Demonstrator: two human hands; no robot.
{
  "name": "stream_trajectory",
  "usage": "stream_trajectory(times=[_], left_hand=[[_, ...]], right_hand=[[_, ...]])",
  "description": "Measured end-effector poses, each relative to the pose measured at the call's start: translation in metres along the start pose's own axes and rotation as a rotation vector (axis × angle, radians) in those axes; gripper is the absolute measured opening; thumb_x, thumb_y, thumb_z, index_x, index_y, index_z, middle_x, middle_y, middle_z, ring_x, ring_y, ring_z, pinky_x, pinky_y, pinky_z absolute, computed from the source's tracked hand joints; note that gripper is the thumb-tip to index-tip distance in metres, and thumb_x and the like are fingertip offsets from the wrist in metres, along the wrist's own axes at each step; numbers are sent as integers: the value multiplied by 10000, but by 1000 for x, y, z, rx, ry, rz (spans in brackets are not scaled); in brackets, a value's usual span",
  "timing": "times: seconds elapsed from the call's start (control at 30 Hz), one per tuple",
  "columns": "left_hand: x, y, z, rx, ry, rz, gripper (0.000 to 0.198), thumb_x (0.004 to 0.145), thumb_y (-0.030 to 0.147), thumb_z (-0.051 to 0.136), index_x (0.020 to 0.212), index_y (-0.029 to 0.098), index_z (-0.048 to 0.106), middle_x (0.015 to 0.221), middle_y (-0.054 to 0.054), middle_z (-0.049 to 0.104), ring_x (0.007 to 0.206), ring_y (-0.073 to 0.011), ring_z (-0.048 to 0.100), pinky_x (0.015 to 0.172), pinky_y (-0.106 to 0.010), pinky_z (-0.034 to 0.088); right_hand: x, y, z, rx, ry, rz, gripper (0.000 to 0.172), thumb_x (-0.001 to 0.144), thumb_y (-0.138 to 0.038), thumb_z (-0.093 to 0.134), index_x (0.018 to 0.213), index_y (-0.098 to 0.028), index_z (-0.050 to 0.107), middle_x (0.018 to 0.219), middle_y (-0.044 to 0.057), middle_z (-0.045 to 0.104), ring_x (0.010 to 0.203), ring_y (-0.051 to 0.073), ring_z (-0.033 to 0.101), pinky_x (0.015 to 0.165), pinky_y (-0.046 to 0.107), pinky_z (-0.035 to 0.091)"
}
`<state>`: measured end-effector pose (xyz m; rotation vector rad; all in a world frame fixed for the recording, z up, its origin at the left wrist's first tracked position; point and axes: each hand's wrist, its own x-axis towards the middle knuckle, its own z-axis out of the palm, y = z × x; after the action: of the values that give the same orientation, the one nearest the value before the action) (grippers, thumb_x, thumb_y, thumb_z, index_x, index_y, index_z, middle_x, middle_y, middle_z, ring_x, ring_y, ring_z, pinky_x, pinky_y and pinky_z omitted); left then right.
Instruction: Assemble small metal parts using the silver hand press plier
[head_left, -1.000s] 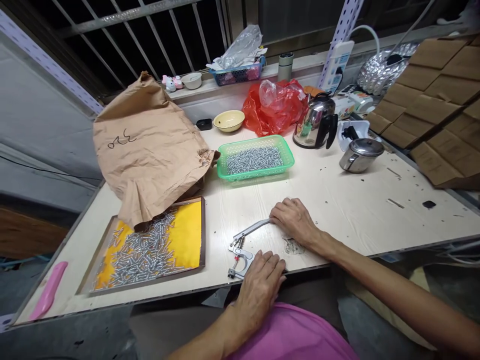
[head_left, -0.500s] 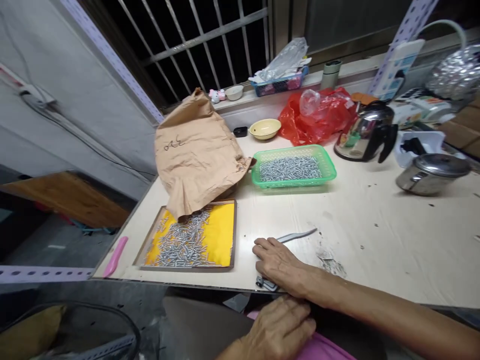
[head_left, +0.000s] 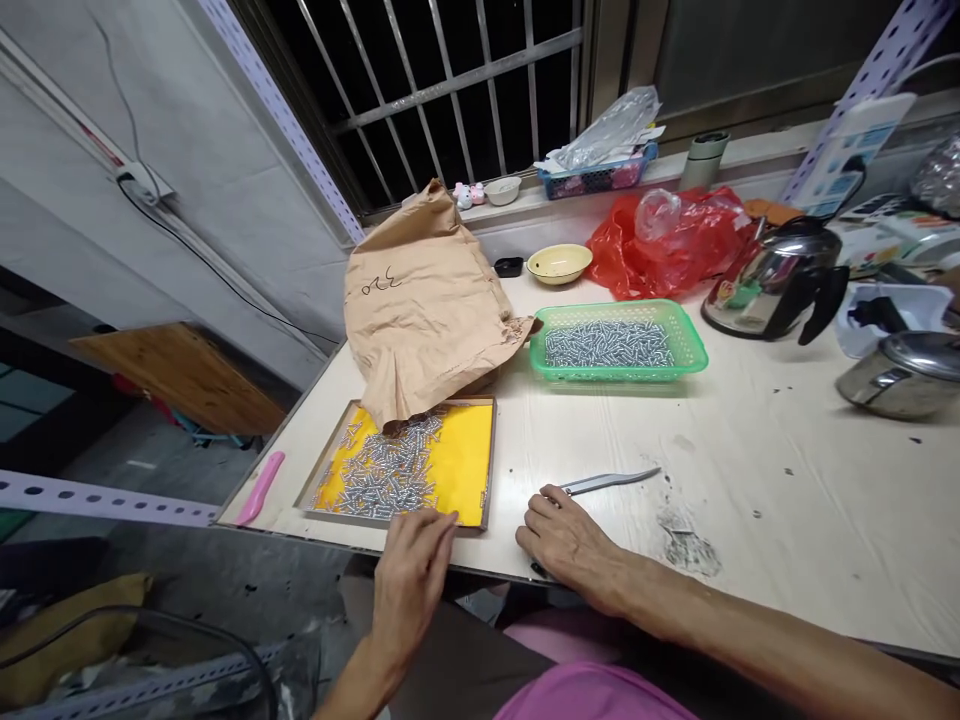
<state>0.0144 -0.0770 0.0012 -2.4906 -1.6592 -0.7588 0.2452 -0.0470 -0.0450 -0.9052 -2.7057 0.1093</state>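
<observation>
My left hand [head_left: 412, 565] is at the front edge of a shallow tray [head_left: 491, 465] with a yellow lining. Its fingers are bent and close together by a heap of small silver metal pins [head_left: 386, 475]; whether anything is pinched there cannot be made out. Farther right, my right hand [head_left: 566, 540] lies curled over a grey tool with a long curved handle [head_left: 611, 481] on the table. The palm hides most of the tool's near end. A large brown paper bag [head_left: 420, 310] leans over the tray's back, its mouth down at the pins.
Behind stands a green plastic basket [head_left: 694, 355] holding many similar pins. A pink handle [head_left: 261, 488] lies at the table's left edge. At the back are a cream bowl [head_left: 559, 265], a red plastic bag [head_left: 637, 255], a kettle [head_left: 780, 275] and a steel lidded pot [head_left: 900, 380].
My left hand has risen from my lap, moving left and forward to the tray's front edge. The right hand stays on the grey tool. The view has shifted left a little.
</observation>
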Motion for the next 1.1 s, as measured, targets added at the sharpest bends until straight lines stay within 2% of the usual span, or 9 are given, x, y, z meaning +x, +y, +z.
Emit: stream_trajectory(times=[0.1, 0.2, 0.37, 0.47, 0.57, 0.67, 0.87, 0.97, 1.1], left_hand=[[11, -22, -4, 74, 34, -103, 204, 879, 219, 510, 1039, 185, 631, 918, -55, 632, 868, -196, 554, 795, -329, 450], [22, -42, -11, 123, -26, -170, 214, 891, 252, 484, 1024, 180, 636, 901, -54, 634, 865, -206, 537, 793, -341, 442], [31, -52, -12, 151, -210, -164, 226, 907, 269, 450, 964, 190, 654, 866, -48, 620, 858, -204, 503, 787, -332, 435], [34, -52, -6, 189, -300, -132, 250, 916, 278, 428, 950, 202, 665, 859, -50, 606, 870, -206, 487, 774, -318, 430], [39, -52, -1, 262, -386, -126, 264, 920, 281, 418, 934, 224, 675, 852, -52, 589, 870, -210, 480, 729, -304, 421], [44, -52, 1, 339, -451, -124, 259, 915, 267, 425, 884, 227, 679, 850, -55, 578, 867, -215, 480, 700, -302, 407], [52, -53, 2, 335, -503, -105, 233, 901, 240, 434, 822, 196, 650, 867, -60, 579, 880, -216, 493, 726, -311, 417], [51, -58, 4, 293, -469, -77, 203, 889, 222, 432, 822, 183, 620, 862, -61, 588, 877, -212, 510, 754, -317, 430], [52, -56, 6, 193, -341, -69, 178, 862, 254, 440, 810, 191, 597, 831, -54, 617, 841, -207, 554, 768, -329, 451]], right_hand=[[2, 2, -17, 145, 100, 50, 157, 896, -120, 446, 848, -168, 588, 768, 48, 566, 779, 178, 482, 749, 334, 367], [7, 15, -46, 268, 308, 122, 188, 912, -126, 413, 912, -164, 598, 815, 58, 583, 798, 171, 517, 728, 310, 411], [15, 74, -95, 209, 565, 223, 190, 924, -180, 406, 952, -155, 592, 869, 68, 595, 828, 176, 561, 760, 325, 472], [13, 115, -109, 8, 550, 357, 248, 933, -253, 392, 970, -154, 617, 900, 89, 595, 834, 202, 572, 771, 365, 482], [1, 134, -105, -122, 490, 439, 303, 927, -331, 405, 1033, -148, 622, 991, 122, 589, 910, 251, 568, 800, 422, 480], [-17, 121, -90, -90, 431, 420, 306, 930, -334, 409, 1082, -155, 606, 1064, 119, 580, 971, 251, 562, 843, 422, 473], [-63, 62, -53, 105, 354, 418, 272, 943, -319, 391, 1041, -211, 621, 1069, 87, 598, 1010, 218, 568, 854, 376, 482], [-83, 43, -44, 192, 337, 440, 267, 945, -308, 387, 1017, -217, 628, 1015, 76, 616, 966, 203, 585, 843, 361, 491], [-103, 23, -41, 326, 251, 490, 232, 940, -245, 396, 999, -216, 620, 940, 71, 621, 882, 193, 593, 775, 349, 502]])
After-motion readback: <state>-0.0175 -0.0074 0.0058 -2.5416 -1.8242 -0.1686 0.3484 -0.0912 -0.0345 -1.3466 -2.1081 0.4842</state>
